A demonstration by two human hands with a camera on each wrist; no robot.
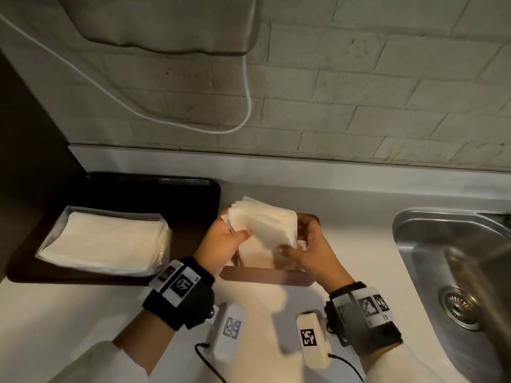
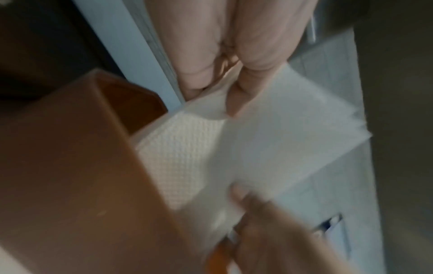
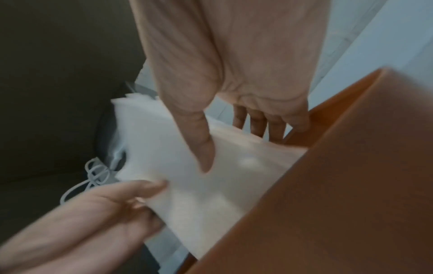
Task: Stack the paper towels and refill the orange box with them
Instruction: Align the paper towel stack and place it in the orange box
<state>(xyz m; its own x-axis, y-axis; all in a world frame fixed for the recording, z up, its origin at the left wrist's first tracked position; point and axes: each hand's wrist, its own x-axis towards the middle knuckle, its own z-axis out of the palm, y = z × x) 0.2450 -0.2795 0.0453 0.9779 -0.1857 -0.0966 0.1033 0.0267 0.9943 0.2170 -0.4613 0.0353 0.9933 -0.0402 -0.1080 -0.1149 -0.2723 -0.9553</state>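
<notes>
A thick stack of white paper towels (image 1: 262,225) is held tilted over the open orange box (image 1: 265,277), its lower end down inside the box. My left hand (image 1: 229,239) grips the stack's left side, thumb on top. My right hand (image 1: 301,241) grips the right side, thumb in front and fingers behind. The left wrist view shows the stack (image 2: 269,139) beside the box wall (image 2: 77,166). In the right wrist view my thumb presses the stack (image 3: 182,176) next to the box wall (image 3: 339,185).
A second pile of paper towels in clear wrap (image 1: 107,241) lies on a dark tray (image 1: 193,200) at the left. A steel sink (image 1: 456,266) sits at the right. A white cable (image 1: 249,106) hangs on the brick wall behind the counter.
</notes>
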